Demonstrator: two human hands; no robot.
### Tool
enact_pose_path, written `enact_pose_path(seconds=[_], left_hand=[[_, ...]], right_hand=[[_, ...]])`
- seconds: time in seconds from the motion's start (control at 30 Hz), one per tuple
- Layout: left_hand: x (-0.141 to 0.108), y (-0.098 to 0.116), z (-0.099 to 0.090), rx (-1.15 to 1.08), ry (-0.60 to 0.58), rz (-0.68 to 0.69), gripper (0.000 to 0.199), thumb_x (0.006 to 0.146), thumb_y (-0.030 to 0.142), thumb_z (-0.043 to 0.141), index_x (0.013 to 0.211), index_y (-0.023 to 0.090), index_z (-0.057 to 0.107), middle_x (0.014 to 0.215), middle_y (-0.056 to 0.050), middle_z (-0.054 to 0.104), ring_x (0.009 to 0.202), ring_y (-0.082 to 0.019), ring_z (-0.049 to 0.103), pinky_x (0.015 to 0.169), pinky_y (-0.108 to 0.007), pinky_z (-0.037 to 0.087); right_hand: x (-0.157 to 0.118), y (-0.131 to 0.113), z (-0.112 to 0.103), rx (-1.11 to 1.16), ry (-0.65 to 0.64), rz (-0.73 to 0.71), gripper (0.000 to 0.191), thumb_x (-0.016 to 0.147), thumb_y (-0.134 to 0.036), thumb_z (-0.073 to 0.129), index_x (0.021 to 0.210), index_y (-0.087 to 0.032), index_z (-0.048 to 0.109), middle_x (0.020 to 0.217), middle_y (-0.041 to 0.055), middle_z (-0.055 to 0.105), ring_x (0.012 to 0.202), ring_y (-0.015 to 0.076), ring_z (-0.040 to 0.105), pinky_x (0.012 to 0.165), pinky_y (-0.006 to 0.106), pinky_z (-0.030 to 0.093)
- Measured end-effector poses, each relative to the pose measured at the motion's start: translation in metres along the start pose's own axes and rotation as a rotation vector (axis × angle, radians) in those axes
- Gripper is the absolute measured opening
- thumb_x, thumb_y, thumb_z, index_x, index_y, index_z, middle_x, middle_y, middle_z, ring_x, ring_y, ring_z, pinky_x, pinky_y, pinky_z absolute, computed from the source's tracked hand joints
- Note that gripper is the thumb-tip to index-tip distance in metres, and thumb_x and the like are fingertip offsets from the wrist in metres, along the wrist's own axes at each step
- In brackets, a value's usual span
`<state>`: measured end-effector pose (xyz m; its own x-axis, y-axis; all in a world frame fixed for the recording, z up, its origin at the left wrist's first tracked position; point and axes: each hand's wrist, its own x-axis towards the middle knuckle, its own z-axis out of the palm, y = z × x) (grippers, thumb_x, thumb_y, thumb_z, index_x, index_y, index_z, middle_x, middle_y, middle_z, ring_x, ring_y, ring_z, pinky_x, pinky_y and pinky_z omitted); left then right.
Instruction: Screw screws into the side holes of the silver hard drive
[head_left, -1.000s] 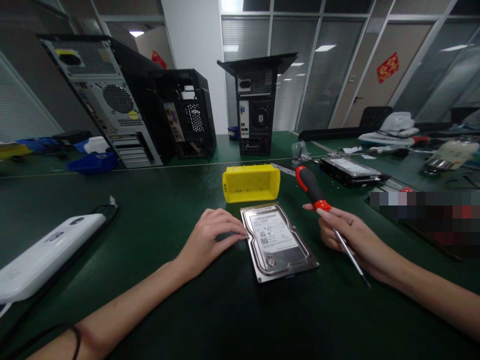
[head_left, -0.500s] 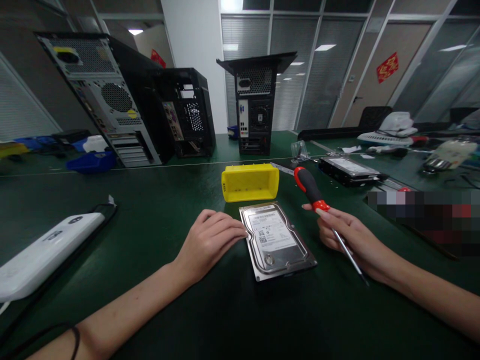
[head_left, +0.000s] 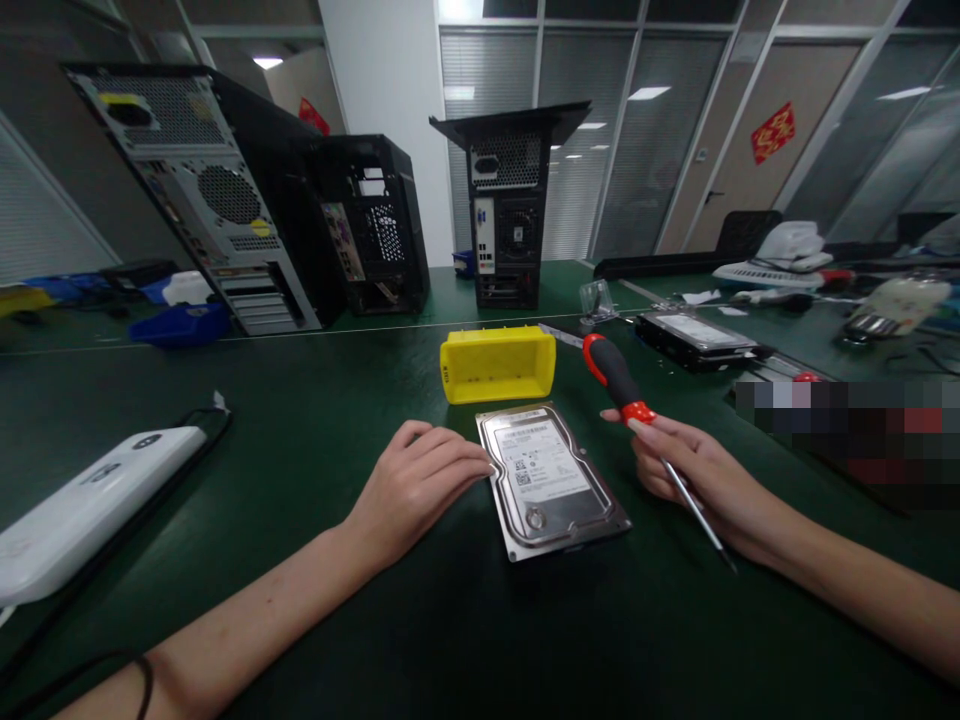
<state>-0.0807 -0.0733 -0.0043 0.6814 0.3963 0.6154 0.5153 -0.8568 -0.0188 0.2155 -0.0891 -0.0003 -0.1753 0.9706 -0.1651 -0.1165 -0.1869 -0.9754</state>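
Note:
A silver hard drive [head_left: 553, 480] lies label up on the green table in front of me. The fingers of my left hand [head_left: 420, 482] are pressed together, their tips on the drive's left edge; the thumb is hidden behind them. To the right of the drive, my right hand [head_left: 679, 455] is closed around a screwdriver [head_left: 616, 372] near the lower end of its red and black handle. The handle points up and away, and the metal shaft slants down towards me, apart from the drive. Just behind the drive is a yellow plastic bin [head_left: 498, 366] with its opening facing me.
Computer cases stand at the back: a large one [head_left: 232, 200], a smaller black one [head_left: 379, 225] and another [head_left: 507, 215]. A white power strip [head_left: 97, 505] lies left. More hard drives [head_left: 694, 338] are stacked at right, near a clear plastic piece [head_left: 598, 300]. A blue bin [head_left: 180, 326] sits back left.
The view has shifted very slightly. Both hands, the screwdriver and the hard drive keep the same positions relative to one another.

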Motion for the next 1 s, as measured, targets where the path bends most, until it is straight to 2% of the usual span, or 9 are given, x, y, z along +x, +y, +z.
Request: enact_pose_path(seconds=[0.4, 1.0], left_hand=[[0.002, 0.0041, -0.0014, 0.222, 0.046, 0.15, 0.025, 0.096, 0.01, 0.037, 0.097, 0.014, 0.062, 0.098, -0.005, 0.069, 0.086, -0.018, 0.059, 0.075, -0.034, 0.035], [0.0056, 0.0081, -0.0021, 0.315, 0.064, 0.201, 0.029, 0.097, 0.011, 0.033, 0.097, 0.013, 0.062, 0.095, -0.005, 0.069, 0.084, -0.018, 0.06, 0.074, -0.034, 0.036]], right_hand=[[0.0009, 0.0001, -0.0003, 0.006, -0.015, -0.001, 0.049, 0.081, -0.041, 0.058, 0.125, -0.021, 0.045, 0.058, -0.0058, 0.027, 0.047, 0.0018, 0.025, 0.042, 0.016, 0.023], [0.0002, -0.0001, 0.0005, -0.002, -0.005, -0.002, 0.051, 0.08, -0.041, 0.059, 0.124, -0.02, 0.046, 0.058, -0.0059, 0.028, 0.047, 0.0016, 0.026, 0.042, 0.016, 0.023]])
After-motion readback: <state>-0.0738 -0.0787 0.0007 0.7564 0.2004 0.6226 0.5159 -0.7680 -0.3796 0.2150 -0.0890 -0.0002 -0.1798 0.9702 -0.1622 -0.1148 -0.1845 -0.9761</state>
